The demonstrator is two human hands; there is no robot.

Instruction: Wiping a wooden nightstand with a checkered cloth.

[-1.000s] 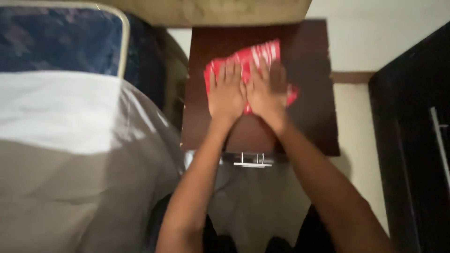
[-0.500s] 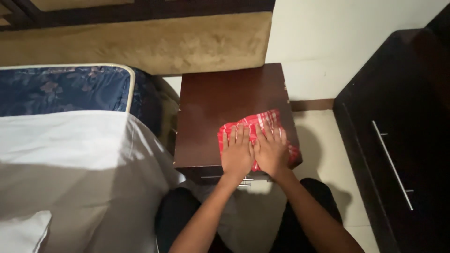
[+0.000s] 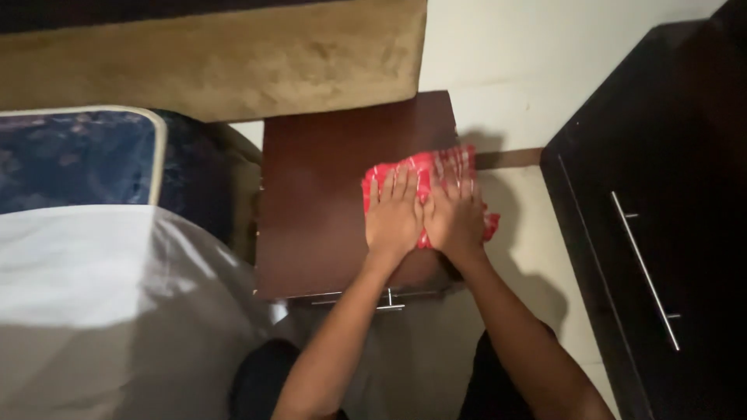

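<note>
Both hands, left hand [image 3: 395, 214] and right hand [image 3: 455, 218], fingers flat, released, pressing red cloth [image 3: 424, 167] onto brown surface [image 3: 319, 202], mid-frame, pinning it for grip.

Cloth [image 3: 426, 173] on nightstand [image 3: 327, 210] — bed [image 3: 101, 311] left

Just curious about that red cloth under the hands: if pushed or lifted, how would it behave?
The red cloth looks thin and creased, so probably floppy and light. It lies flat under both hands on the smooth nightstand, so it likely slides easily. Its edge overhangs, so it may drape.
</note>
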